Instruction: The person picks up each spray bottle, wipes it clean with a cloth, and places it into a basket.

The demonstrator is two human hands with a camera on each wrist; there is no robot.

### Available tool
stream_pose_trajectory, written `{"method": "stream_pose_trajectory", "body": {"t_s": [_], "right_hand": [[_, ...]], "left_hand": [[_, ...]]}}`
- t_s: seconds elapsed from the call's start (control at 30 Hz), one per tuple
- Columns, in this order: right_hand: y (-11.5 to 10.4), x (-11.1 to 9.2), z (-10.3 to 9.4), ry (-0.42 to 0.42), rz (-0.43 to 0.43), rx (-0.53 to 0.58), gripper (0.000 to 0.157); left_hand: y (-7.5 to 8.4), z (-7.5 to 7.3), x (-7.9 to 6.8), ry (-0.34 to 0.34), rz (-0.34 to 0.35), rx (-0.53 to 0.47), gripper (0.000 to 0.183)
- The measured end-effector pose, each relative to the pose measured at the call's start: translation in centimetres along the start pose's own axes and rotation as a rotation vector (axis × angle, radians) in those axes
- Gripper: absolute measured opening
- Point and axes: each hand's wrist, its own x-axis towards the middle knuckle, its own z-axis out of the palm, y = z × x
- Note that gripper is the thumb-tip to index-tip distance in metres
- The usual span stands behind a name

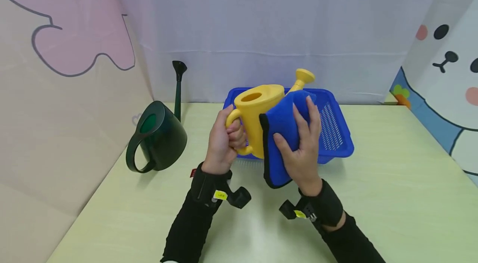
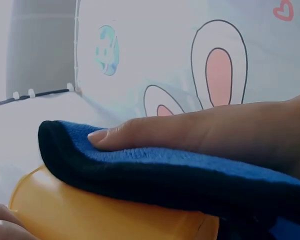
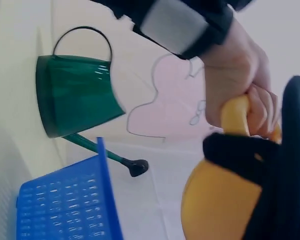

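Note:
Fingers of my left hand (image 1: 222, 140) curl round the handle of a yellow watering can (image 1: 254, 126), which is held up in front of a blue basket. Against the can's right side lies a blue cloth (image 1: 280, 134) with a black edge. My right hand (image 1: 304, 147) presses this cloth onto the can, its fingers fairly straight and spread over the fabric. In the left wrist view a straight finger (image 2: 140, 134) lies along the cloth, above the can's yellow wall (image 2: 105, 215). The cloth hides part of the can's body and spout.
A dark green watering can (image 1: 164, 138) stands on the table to the left, its spout pointing up. Behind the yellow can sits the blue perforated basket (image 1: 336, 130). Printed cloth walls (image 1: 261, 26) close off the table's back and sides.

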Motion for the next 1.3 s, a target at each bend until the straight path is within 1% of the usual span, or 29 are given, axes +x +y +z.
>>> {"method": "stream_pose_trajectory", "body": {"t_s": [0.07,0.13,0.23,0.33,0.4,0.43,0.5,0.57,0.63,0.77,0.83,0.9,0.97,1.0,1.07,1.13,1.2,1.3], "right_hand": [[-0.2,-0.3,0.4,-0.029,-0.035,-0.034,0.068],[-0.4,-0.6,0.9,-0.037,-0.095,-0.096,0.065],[-0.8,-1.3,1.6,-0.012,-0.239,-0.255,0.061],[-1.1,-1.9,2.3,0.018,-0.368,-0.412,0.058],[-1.2,-2.1,2.5,0.025,-0.405,-0.463,0.056],[-1.2,-2.0,2.5,0.025,-0.409,-0.469,0.055],[-1.0,-1.8,2.4,0.019,-0.385,-0.445,0.055],[-0.7,-1.5,2.2,0.005,-0.330,-0.376,0.057],[-0.4,-1.2,1.9,-0.017,-0.264,-0.285,0.061],[0.1,-0.5,1.2,-0.086,-0.094,-0.066,0.071],[0.3,-0.2,0.8,-0.124,-0.008,0.038,0.071],[0.5,0.0,0.5,-0.151,0.068,0.111,0.070],[0.6,0.1,0.4,-0.166,0.104,0.141,0.070],[0.6,0.1,0.4,-0.171,0.111,0.141,0.071],[0.5,-0.1,0.5,-0.170,0.093,0.121,0.075],[0.4,-0.2,0.7,-0.159,0.046,0.078,0.080],[0.2,-0.5,1.0,-0.132,-0.010,0.026,0.082],[0.0,-0.9,1.4,-0.072,-0.116,-0.073,0.079]], "left_hand": [[0.1,-0.1,0.1,0.007,-0.002,-0.016,0.052],[0.0,-0.2,0.1,0.022,-0.014,-0.033,0.051],[-0.1,-0.1,0.2,0.047,-0.016,-0.067,0.047],[-0.1,0.0,0.3,0.071,0.009,-0.101,0.040],[-0.1,0.0,0.3,0.076,0.028,-0.118,0.036],[0.0,0.0,0.3,0.076,0.026,-0.116,0.036],[0.1,0.0,0.2,0.079,0.012,-0.102,0.038],[0.2,-0.2,0.1,0.075,-0.011,-0.084,0.042],[0.3,-0.4,0.1,0.055,-0.020,-0.057,0.046],[0.4,-0.7,0.0,0.002,0.004,-0.034,0.050],[0.6,-0.8,-0.1,-0.019,0.022,-0.026,0.051],[0.6,-0.8,-0.1,-0.028,0.031,-0.027,0.050],[0.7,-0.9,-0.1,-0.029,0.032,-0.030,0.051],[0.7,-0.9,-0.1,-0.028,0.030,-0.033,0.051],[0.7,-1.0,-0.1,-0.023,0.021,-0.041,0.051],[0.8,-1.0,-0.1,-0.010,0.007,-0.048,0.051],[0.8,-1.0,0.0,-0.005,-0.002,-0.055,0.052],[0.8,-1.0,0.0,-0.005,-0.004,-0.064,0.052]]}}
